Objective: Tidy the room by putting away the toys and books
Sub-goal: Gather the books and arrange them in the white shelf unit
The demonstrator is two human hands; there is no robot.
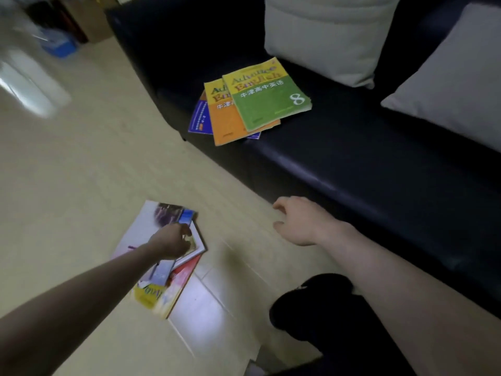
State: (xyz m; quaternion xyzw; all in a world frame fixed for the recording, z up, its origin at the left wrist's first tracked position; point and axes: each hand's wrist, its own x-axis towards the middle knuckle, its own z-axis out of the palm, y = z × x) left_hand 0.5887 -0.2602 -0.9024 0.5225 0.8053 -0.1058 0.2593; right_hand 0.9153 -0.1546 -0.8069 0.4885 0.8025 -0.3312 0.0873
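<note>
Books on the floor, left hand down on the pile

Books lie in a loose stack on the pale tiled floor, just in front of the black sofa. The left arm stretches straight out and down from the lower left, and the left hand sits on the top book with its fingers curled at the book's right edge. The hand is blurred, so whether it truly grips the cover cannot be told. The pile's long axis runs from near left to far right, with a yellow cover at the near end and a red one poking out underneath on the right.

The right hand hovers palm down beside the sofa's front edge, fingers loosely bent, holding nothing.

On the sofa seat a second fan of books rests: a green textbook marked 8 on top, an orange textbook under it, and a blue book lowest. Their long sides tilt toward the far left. Two pale cushions lean against the sofa back.
</note>
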